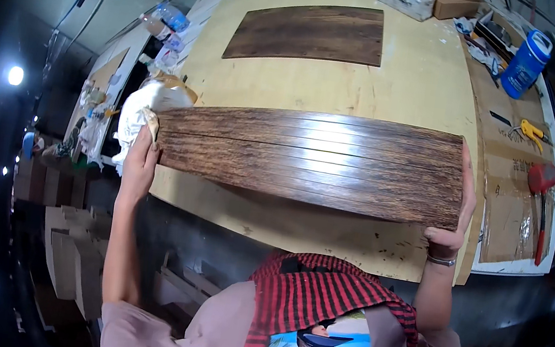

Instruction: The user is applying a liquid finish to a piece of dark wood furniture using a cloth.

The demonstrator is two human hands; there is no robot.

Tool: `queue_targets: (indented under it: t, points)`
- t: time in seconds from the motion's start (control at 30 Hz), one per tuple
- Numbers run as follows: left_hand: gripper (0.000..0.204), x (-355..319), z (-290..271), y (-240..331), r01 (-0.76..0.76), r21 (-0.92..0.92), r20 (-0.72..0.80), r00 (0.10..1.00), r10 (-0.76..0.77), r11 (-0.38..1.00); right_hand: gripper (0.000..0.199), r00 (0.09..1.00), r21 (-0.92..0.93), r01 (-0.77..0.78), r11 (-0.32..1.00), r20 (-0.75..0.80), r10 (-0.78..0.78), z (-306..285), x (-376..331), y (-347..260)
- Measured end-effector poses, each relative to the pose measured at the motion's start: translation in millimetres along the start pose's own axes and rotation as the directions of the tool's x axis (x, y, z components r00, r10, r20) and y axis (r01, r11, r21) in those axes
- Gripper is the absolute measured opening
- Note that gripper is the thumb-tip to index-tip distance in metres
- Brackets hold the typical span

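A long dark-brown wooden board [239,143] with grooved lines and a glossy glare stretches between my two hands. It is held above the near part of the table, casting a shadow beneath. My left hand [140,165] is closed on the board's left end, with a crumpled pale cloth [151,121] at its fingertips. At the opposite end, my right hand [458,213] grips the edge, thumb near the lower corner and fingers along the side. Farther back, a second dark-brown wooden panel [311,33] lies flat on the table.
The pale yellow worktable [400,105] carries a white bundle [145,109] on its left side, near plastic bottles [172,17]. On cardboard at the right are a blue jug [525,65], a yellow air blow gun [533,133] and a red-headed mallet [543,182]. Cardboard boxes [454,1] stand behind.
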State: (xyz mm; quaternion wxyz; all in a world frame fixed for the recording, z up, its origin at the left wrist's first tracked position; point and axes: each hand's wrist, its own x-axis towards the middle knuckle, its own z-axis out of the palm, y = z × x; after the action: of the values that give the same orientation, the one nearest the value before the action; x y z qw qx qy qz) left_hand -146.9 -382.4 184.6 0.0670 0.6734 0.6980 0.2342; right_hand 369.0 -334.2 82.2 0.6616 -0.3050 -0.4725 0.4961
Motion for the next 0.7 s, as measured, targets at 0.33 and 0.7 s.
queue_targets:
  t: [0.33,0.7]
  points:
    - [0.074,6,142,288,-0.624,-0.34,0.252,0.661,0.707,0.704,0.126,0.997,0.066,-0.075,0.995,-0.011,0.076,5,0,1]
    - [0.057,10,128,283,-0.644,-0.237,0.277,0.673,0.686,0.728,0.122,1.0,0.008,-0.02,1.0,-0.005,0.02,7,0,-4]
